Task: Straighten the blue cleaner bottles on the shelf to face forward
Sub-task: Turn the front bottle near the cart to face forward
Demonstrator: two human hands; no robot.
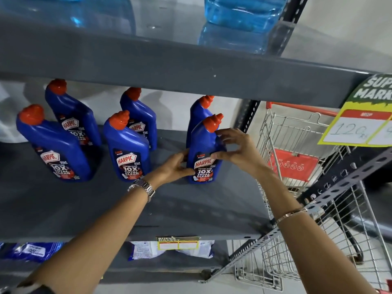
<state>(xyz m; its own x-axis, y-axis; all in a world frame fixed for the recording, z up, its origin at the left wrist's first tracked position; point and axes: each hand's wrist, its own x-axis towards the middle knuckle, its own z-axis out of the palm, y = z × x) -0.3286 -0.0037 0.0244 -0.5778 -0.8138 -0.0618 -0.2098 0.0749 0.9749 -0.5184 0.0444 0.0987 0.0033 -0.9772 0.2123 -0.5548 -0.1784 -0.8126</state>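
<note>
- Head view shows both my hands on the front right blue bottle (203,153), which stands upright on the grey shelf (191,209) with its label facing me.
- My left hand (178,166) pinches the bottle's lower left edge; my right hand (235,149) has fingertips at the neck and thumb at the label's top corner, so both are closed lightly on it.
- Risk: the bottle looks tall and narrow, so a twist from the neck could tip it back into the bottle behind (198,115), which stands just beside it.
- Risk: over-turning would leave the label angled away again.
- Risk: my left forearm passes near the middle front bottle (127,149); a careless withdrawal could knock it askew.
- The shopping cart (297,166) sits close on my right, so an elbow could catch it.
</note>
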